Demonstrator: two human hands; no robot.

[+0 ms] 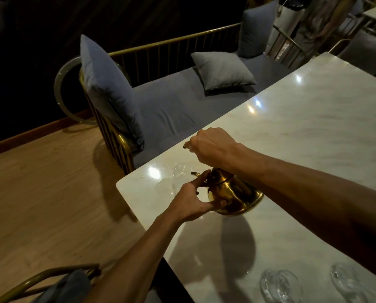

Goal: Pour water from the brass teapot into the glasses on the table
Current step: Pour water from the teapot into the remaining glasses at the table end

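Brass teapot sits near the left corner of the marble desk, tipped hard over so its base rim faces right and toward us, with the spout pointing left.

Long axis runs spout to base, roughly left to right across the desk corner and slanting down at the spout end. We judge this a pouring tilt.

A clear glass stands just beside the spout tip, between the pot and the desk edge. The spout seems to reach over its rim, though glare and transparency make the rim hard to trace.

Left hand cups the pot's near flank, fingers curled around and pressing the body below the spout. We read this as steadying and steering the tilt.

Right hand hovers above the pot, closed in a fist. It likely pinches the handle or lid knob, but what it grips is hidden beneath the knuckles, so we cannot tell.

More glasses wait at the near desk edge, well apart from the pot. Whether they hold water is unclear.
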